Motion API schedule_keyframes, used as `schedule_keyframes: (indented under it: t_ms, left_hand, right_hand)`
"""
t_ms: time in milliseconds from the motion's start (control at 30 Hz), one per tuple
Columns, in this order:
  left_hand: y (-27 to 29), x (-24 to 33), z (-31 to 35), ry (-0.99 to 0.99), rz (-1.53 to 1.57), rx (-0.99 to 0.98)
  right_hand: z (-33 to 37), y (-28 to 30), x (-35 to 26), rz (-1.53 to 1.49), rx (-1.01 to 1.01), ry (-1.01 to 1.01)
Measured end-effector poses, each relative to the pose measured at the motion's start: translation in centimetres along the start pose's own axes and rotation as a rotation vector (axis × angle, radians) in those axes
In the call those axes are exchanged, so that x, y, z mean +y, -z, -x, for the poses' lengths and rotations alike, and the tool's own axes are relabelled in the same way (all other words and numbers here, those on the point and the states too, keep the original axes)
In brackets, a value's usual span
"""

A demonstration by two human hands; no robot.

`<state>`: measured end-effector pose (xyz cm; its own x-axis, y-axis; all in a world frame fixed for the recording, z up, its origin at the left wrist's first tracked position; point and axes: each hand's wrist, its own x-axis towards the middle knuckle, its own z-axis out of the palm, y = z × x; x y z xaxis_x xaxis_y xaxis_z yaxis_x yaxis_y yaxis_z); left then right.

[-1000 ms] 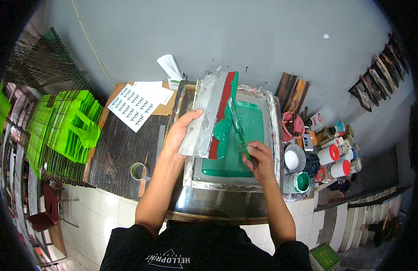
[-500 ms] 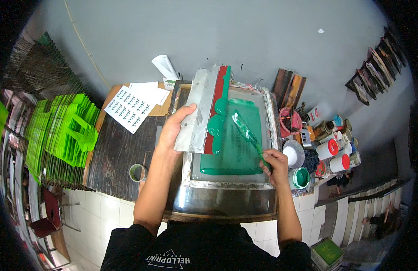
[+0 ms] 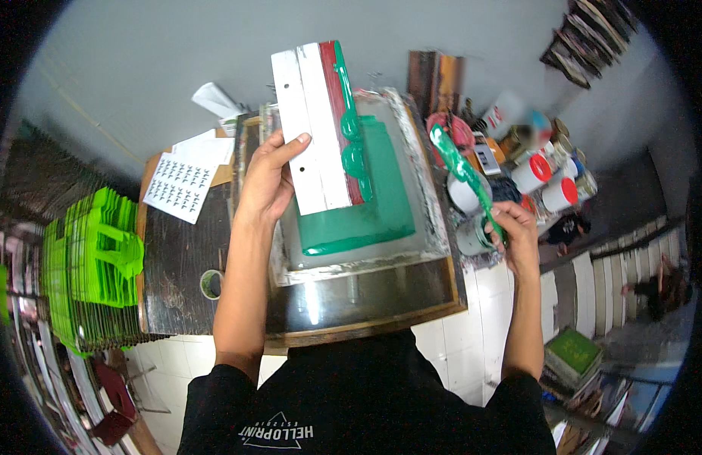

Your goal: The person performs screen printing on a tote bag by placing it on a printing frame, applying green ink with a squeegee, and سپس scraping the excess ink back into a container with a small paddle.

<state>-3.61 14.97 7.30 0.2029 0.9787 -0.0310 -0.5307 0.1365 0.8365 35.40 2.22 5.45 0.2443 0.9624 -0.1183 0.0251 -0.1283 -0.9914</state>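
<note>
My left hand (image 3: 269, 180) is closed on a squeegee (image 3: 309, 125) with a pale metal holder and a red blade, held up over a printing screen. Thick blobs of green ink (image 3: 352, 161) cling along the blade's right edge. Below it, the screen's whitish frame (image 3: 436, 216) surrounds mesh with a broad green ink area (image 3: 393, 182); the squeegee hides part of this. Out to the right, my right hand (image 3: 518, 231) grips an ink spatula (image 3: 463, 168) smeared with wet green. It is raised beside the screen, above an ink tub (image 3: 472, 239) that the hand partly covers.
Several paint tubs with red lids (image 3: 531, 174) and a pink container (image 3: 451, 133) crowd the right side. Leftward are a printed sheet (image 3: 180, 188), a tape roll (image 3: 211, 284) and a rack of bright green bags (image 3: 108, 250). A grey wall stands behind.
The spatula has moved right, away from the screen and over toward the ink tub. My left hand has raised the squeegee, and its holder's flat side shows more. The whole view has shifted.
</note>
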Motion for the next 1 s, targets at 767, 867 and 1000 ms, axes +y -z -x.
schedule_keyframes:
  t_ms: [767, 867, 1000]
  left_hand:
    - [-22.0, -25.4, -1.9, 0.129, 0.035, -0.141]
    - [-22.2, -26.3, -1.4, 0.128, -0.024, -0.097]
    - [-22.4, -27.4, -0.9, 0.077, -0.050, -0.075]
  right_hand:
    - [-1.6, 23.7, 0.6, 0.816, 0.142, 0.597]
    - [-3.1, 24.6, 0.8, 0.824, 0.087, 0.655]
    - [-4.3, 25.6, 1.1, 0.847, 0.045, 0.692]
